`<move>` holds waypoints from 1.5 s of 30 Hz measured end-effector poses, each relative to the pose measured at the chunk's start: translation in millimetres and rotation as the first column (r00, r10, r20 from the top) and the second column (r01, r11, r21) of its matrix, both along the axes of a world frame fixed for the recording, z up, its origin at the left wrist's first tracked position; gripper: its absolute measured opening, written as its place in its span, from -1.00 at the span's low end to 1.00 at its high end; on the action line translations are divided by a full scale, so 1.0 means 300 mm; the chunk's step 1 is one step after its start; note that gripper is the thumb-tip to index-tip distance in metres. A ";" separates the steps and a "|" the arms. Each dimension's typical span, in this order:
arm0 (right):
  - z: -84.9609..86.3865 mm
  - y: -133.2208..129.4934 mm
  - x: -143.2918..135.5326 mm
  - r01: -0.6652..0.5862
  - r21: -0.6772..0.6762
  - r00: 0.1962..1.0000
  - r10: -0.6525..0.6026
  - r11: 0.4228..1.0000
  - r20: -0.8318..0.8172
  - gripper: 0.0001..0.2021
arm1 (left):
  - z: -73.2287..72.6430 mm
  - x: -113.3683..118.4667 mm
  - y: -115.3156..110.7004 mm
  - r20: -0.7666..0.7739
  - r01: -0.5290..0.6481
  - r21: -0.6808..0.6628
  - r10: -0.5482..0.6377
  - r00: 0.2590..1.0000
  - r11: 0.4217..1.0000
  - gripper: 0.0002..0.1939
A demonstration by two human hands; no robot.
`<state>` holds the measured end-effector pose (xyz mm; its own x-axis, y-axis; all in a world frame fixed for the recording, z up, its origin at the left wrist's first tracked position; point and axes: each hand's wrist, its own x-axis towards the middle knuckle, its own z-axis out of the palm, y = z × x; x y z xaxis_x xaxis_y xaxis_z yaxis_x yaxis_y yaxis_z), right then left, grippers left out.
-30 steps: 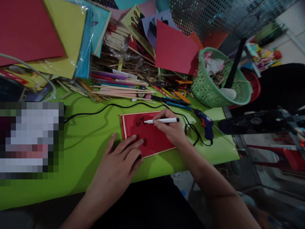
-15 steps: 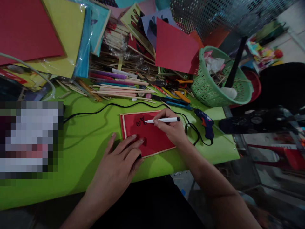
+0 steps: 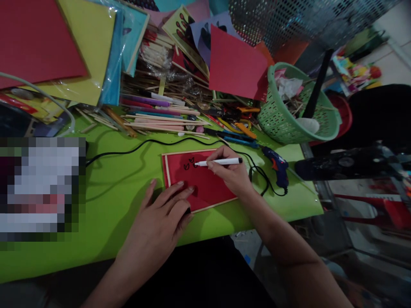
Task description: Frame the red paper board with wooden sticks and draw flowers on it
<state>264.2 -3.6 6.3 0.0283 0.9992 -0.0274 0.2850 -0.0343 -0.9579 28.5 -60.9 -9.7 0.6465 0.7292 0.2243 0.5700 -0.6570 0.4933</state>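
Note:
A red card (image 3: 210,188) edged with thin wooden sticks lies flat on the green tabletop. Pinched in my right hand (image 3: 230,170) is a white marker pen (image 3: 221,161), its tip touching the card near its upper middle. Beside the tip are small black petal-like outlines (image 3: 189,163), drawn on the red surface; one is partly covered by the tip. My left hand (image 3: 165,211) rests with fingers spread, fingertips on the card's lower left part. A dark ring-like band shows on one of its fingers.
A blue glue gun (image 3: 278,169) lies right of the card, its black cable (image 3: 135,149) running along the table. Behind are wooden sticks (image 3: 160,123), pens, orange-handled scissors (image 3: 245,129) and a green basket (image 3: 272,115). A blurred-out device (image 3: 41,188) sits at left.

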 end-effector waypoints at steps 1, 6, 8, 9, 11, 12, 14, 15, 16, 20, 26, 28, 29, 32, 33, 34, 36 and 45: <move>0.001 0.000 -0.001 0.000 -0.001 1.000 0.000 1.000 -0.001 -0.87 | -0.001 0.000 0.000 -0.002 0.002 -0.004 -0.002 1.000 1.000 -0.87; 0.001 0.000 -0.001 -0.005 0.005 1.000 0.005 1.000 0.008 -0.88 | -0.003 -0.002 -0.001 0.000 0.010 -0.003 -0.010 1.000 1.000 -0.87; -0.001 0.000 0.000 -0.005 0.006 1.000 0.005 1.000 0.010 -0.88 | -0.003 -0.003 0.000 0.003 0.007 -0.004 -0.007 1.000 1.000 -0.88; -0.002 0.001 0.001 -0.007 0.008 1.000 0.007 1.000 0.010 -0.88 | -0.003 -0.002 0.000 0.003 0.007 -0.003 -0.007 1.000 1.000 -0.89; -0.004 0.001 0.002 -0.012 0.013 1.000 0.012 1.000 0.013 -0.88 | -0.004 -0.001 0.000 0.002 0.004 0.001 -0.004 1.000 1.000 -0.88; -0.005 0.001 0.002 -0.013 0.012 1.000 0.013 1.000 0.015 -0.87 | -0.004 -0.001 0.000 0.001 0.004 0.003 -0.004 1.000 1.000 -0.88; -0.004 0.001 0.002 -0.013 0.006 1.000 0.013 1.000 0.017 -0.87 | -0.003 0.000 0.000 -0.003 0.004 0.001 -0.004 1.000 1.000 -0.87; -0.004 0.001 0.002 -0.011 0.002 1.000 0.011 1.000 0.017 -0.87 | -0.002 0.000 0.000 -0.003 0.004 -0.002 -0.004 1.000 1.000 -0.87; -0.002 0.001 0.001 -0.007 -0.001 1.000 0.007 1.000 0.016 -0.87 | -0.001 0.001 0.000 -0.004 0.002 -0.005 -0.002 1.000 1.000 -0.88; 0.004 -0.001 -0.001 -0.002 -0.002 1.000 0.002 1.000 0.012 -0.87 | 0.004 0.001 0.000 0.005 -0.003 -0.010 0.003 1.000 1.000 -0.88; -0.009 -0.005 0.018 0.051 0.040 0.997 -0.049 0.998 -0.058 -0.86 | 0.004 -0.004 -0.003 0.006 -0.007 -0.039 0.007 1.000 0.999 -0.86; -0.014 -0.004 0.027 0.085 0.086 0.991 -0.075 0.993 -0.112 -0.87 | 0.006 -0.005 -0.003 0.008 -0.011 -0.052 0.012 1.000 0.999 -0.86; -0.014 -0.004 0.031 0.100 0.108 0.987 -0.085 0.989 -0.137 -0.87 | 0.007 -0.006 -0.003 0.012 -0.013 -0.058 0.014 1.000 0.998 -0.85; 0.000 -0.006 0.038 0.130 0.146 0.979 -0.104 0.981 -0.176 -0.85 | 0.014 -0.009 -0.001 0.032 -0.016 -0.083 0.018 0.999 0.996 -0.83; 0.008 -0.008 0.040 0.136 0.154 0.978 -0.107 0.979 -0.179 -0.85 | 0.017 -0.012 0.000 0.037 -0.015 -0.097 0.019 0.999 0.995 -0.83; 0.016 -0.010 0.042 0.140 0.162 0.978 -0.110 0.977 -0.180 -0.85 | 0.019 -0.015 0.001 0.042 -0.017 -0.113 0.022 0.999 0.993 -0.83; 0.029 -0.016 0.049 0.150 0.181 0.977 -0.117 0.972 -0.178 -0.84 | 0.021 -0.023 0.004 0.064 -0.030 -0.145 0.040 0.997 0.989 -0.83; 0.045 -0.036 0.080 0.124 0.301 0.955 -0.032 0.946 -0.294 -0.85 | 0.024 -0.039 0.001 0.354 -0.304 -0.356 0.429 0.831 0.884 -0.75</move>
<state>288.3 -14.4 19.7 0.1438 0.9528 0.2674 0.0109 0.2687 -0.9632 16.9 -60.7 -2.6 0.2108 0.9638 0.1634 0.4440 -0.2433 0.8624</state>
